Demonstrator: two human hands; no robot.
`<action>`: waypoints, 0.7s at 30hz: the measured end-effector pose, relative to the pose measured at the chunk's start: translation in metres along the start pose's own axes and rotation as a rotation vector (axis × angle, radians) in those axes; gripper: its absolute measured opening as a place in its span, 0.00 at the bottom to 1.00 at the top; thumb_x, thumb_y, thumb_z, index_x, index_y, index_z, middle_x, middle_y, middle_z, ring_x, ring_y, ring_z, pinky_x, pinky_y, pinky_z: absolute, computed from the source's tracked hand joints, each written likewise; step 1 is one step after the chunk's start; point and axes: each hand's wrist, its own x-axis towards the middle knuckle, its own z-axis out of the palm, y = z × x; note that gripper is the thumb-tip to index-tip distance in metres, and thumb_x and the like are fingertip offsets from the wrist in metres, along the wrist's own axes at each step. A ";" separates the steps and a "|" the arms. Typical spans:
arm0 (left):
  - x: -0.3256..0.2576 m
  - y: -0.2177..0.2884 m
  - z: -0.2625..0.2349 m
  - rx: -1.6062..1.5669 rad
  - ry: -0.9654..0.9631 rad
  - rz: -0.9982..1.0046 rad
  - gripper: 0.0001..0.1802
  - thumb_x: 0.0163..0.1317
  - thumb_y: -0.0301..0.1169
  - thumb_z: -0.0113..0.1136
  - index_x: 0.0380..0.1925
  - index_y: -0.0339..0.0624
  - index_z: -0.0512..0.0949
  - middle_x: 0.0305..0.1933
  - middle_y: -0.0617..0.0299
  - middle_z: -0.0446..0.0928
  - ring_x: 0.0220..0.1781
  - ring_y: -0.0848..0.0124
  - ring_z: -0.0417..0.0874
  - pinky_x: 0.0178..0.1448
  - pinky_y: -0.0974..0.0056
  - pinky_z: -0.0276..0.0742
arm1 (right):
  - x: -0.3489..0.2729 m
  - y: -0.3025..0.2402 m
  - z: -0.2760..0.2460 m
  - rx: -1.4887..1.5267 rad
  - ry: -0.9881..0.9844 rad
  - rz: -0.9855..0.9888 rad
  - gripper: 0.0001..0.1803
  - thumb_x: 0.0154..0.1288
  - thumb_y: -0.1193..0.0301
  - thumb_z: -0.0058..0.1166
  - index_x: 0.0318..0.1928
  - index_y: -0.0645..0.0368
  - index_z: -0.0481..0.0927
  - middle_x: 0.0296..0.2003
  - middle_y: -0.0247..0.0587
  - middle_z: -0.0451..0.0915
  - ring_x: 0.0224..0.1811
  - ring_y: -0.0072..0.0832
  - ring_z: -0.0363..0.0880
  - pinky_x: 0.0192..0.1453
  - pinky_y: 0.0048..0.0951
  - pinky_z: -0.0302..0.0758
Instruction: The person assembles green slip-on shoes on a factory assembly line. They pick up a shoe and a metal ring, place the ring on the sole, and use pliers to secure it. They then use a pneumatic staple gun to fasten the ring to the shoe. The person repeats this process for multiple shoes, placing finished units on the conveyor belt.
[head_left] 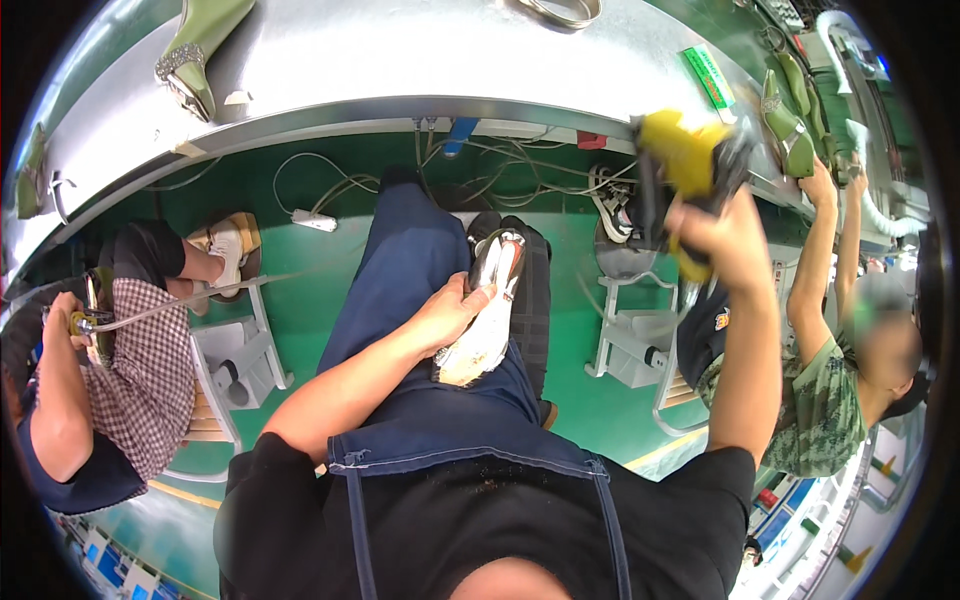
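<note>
On my lap lies a shoe (478, 348), its pale underside turned up and its far end dark and shiny. My left hand (450, 318) is closed round its side, the thumb lying across it. My right hand (722, 235) is raised to the right, well apart from the shoe, and grips the handle of a yellow and black nail gun (688, 150). Motion smears the tool and the fingers around it. A hose seems to hang below its handle. Blue apron cloth (400, 260) covers my legs under the shoe.
Ahead curves a metal workbench (400, 60) bearing a green boot (200, 55), a green box (708, 78) and a tape roll (565, 12). Cables and a white power strip (315, 220) lie underneath. Co-workers sit left (140, 330) and right (825, 390); the right one handles green footwear (788, 125).
</note>
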 end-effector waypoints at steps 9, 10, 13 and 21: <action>-0.014 0.020 -0.002 0.021 -0.019 -0.017 0.45 0.78 0.53 0.56 0.73 0.18 0.59 0.69 0.34 0.75 0.70 0.54 0.79 0.72 0.59 0.74 | -0.071 0.061 0.073 0.008 -0.571 0.431 0.23 0.49 0.74 0.68 0.48 0.68 0.82 0.33 0.33 0.82 0.35 0.19 0.76 0.43 0.26 0.76; -0.014 0.021 -0.002 0.025 -0.011 -0.011 0.45 0.78 0.53 0.56 0.73 0.18 0.59 0.69 0.34 0.75 0.70 0.54 0.79 0.72 0.59 0.74 | -0.071 0.060 0.076 0.016 -0.607 0.453 0.23 0.49 0.74 0.68 0.48 0.69 0.82 0.33 0.33 0.82 0.35 0.20 0.76 0.44 0.26 0.76; -0.011 0.017 -0.004 -0.023 -0.070 -0.023 0.40 0.81 0.49 0.55 0.74 0.23 0.60 0.65 0.42 0.77 0.64 0.63 0.80 0.69 0.61 0.75 | -0.070 0.052 0.083 -0.024 -0.607 0.402 0.25 0.48 0.73 0.68 0.49 0.70 0.81 0.32 0.34 0.82 0.35 0.22 0.76 0.44 0.28 0.77; -0.004 0.012 -0.008 -0.042 -0.064 -0.032 0.38 0.81 0.48 0.56 0.73 0.24 0.62 0.64 0.45 0.78 0.63 0.65 0.81 0.68 0.61 0.76 | -0.059 0.058 0.084 -0.070 -0.652 0.408 0.26 0.48 0.72 0.69 0.49 0.70 0.81 0.33 0.35 0.83 0.35 0.22 0.78 0.45 0.29 0.78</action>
